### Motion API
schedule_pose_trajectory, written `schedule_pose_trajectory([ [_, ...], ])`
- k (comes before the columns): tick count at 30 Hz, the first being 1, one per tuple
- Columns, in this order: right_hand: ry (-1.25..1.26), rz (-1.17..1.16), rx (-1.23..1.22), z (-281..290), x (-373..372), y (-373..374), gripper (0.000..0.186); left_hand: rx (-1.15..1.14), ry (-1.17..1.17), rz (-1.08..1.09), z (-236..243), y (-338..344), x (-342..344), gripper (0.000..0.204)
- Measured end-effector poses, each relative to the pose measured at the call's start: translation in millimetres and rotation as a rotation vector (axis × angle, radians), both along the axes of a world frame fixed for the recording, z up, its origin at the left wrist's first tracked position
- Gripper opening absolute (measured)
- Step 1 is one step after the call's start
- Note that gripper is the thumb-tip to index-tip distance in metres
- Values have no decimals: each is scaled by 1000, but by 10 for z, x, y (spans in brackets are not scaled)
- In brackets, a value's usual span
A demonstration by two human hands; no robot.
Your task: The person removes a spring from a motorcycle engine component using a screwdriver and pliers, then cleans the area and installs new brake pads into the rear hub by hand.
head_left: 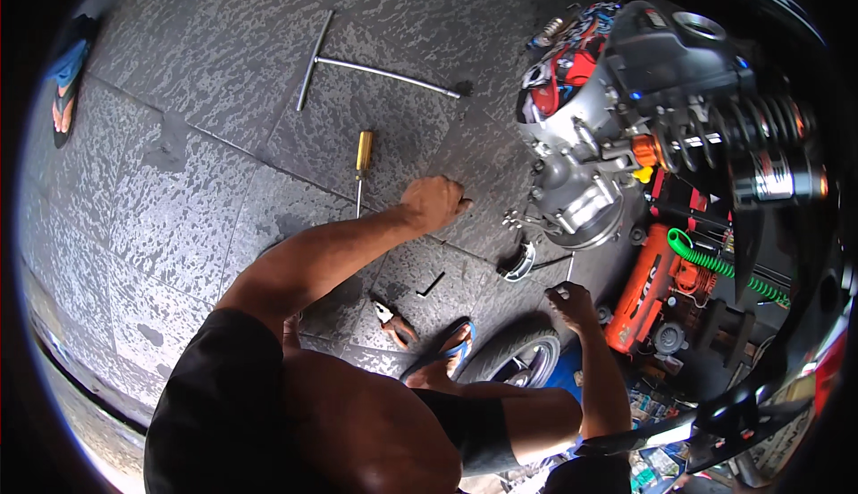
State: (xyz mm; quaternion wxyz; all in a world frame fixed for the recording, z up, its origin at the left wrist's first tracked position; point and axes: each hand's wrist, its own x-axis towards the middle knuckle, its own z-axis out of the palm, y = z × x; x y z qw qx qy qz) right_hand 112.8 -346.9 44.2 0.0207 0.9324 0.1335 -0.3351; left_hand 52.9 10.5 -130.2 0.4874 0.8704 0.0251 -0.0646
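Note:
My left hand (pixel 435 203) is closed, its fingers curled above the floor left of the motorcycle's engine (pixel 576 194). What it holds, if anything, is hidden. Lower right, my right hand (pixel 570 304) is pinched closed, with a small pale spot at the fingertips. A thin metal rod (pixel 572 268) runs up from beside it, but I cannot tell whether it is in the grip. Between the hands, a curved brake shoe (pixel 518 263) lies near the engine. A yellow-handled screwdriver (pixel 365 152) lies behind my left forearm, which hides its tip.
Around lie a T-handle wrench (pixel 384 74), a hex key (pixel 432 284) and pliers (pixel 393 322). A wheel (pixel 521 358) sits near my sandalled foot (pixel 442 364). An orange compressor (pixel 639 293) with a green coiled hose (pixel 706 257) stands right. Another person's foot (pixel 63 111) is far left.

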Motion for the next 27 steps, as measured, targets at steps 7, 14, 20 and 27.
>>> schedule_pose_trajectory([
  [7, -280, 80, -57, -755, 102, -503, 34, 221, -148, -138, 409, -35, 49, 24],
  [14, -464, -317, -156, -1329, 288, -833, 54, 456, 3, -640, 1177, -228, -205, 33],
  [20, -357, -559, 162, -1525, 87, -709, 65, 595, 149, -940, 984, -861, -403, 38],
  [27, -545, -624, 330, -1796, -273, -806, 71, 269, 111, -684, 476, -2225, -350, 29],
])
